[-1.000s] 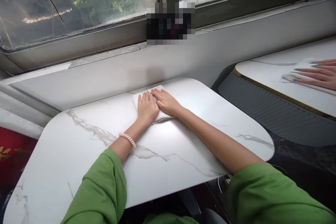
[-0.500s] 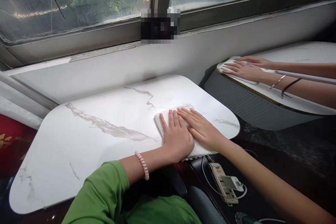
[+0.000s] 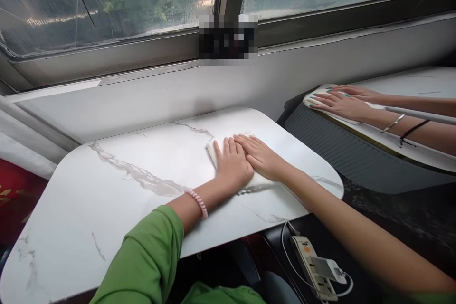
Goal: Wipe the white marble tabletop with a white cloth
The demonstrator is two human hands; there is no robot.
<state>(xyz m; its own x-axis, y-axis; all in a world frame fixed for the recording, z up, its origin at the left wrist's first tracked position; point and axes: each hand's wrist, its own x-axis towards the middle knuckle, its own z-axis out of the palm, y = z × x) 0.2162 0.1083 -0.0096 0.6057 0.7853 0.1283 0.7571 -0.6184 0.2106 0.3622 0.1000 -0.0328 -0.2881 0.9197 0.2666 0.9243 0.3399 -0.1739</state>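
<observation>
A folded white cloth point(image 3: 265, 180) lies on the white marble-patterned table point(image 3: 117, 218). My left hand point(image 3: 231, 164) presses flat on the cloth, fingers stretched out and a little spread. Beside it, and partly overlapping at the fingers, my right hand point(image 3: 261, 156) also rests flat on the cloth with its fingers extended. Neither hand is curled round the cloth. Much of the cloth is hidden beneath both palms. A pink coiled band point(image 3: 197, 203) circles my left wrist.
At the right, another person's hands point(image 3: 342, 104) lie on a white cloth point(image 3: 317, 99) over a second table point(image 3: 402, 83). A power strip point(image 3: 313, 266) with a plugged-in charger sits below my table's near edge. Windows point(image 3: 142, 0) and a white wall point(image 3: 149, 88) stand behind.
My hands and the cloth have moved away from the table's near edge, toward the wall. The cloth's near edge now lies on the tabletop. The view has shifted slightly.
</observation>
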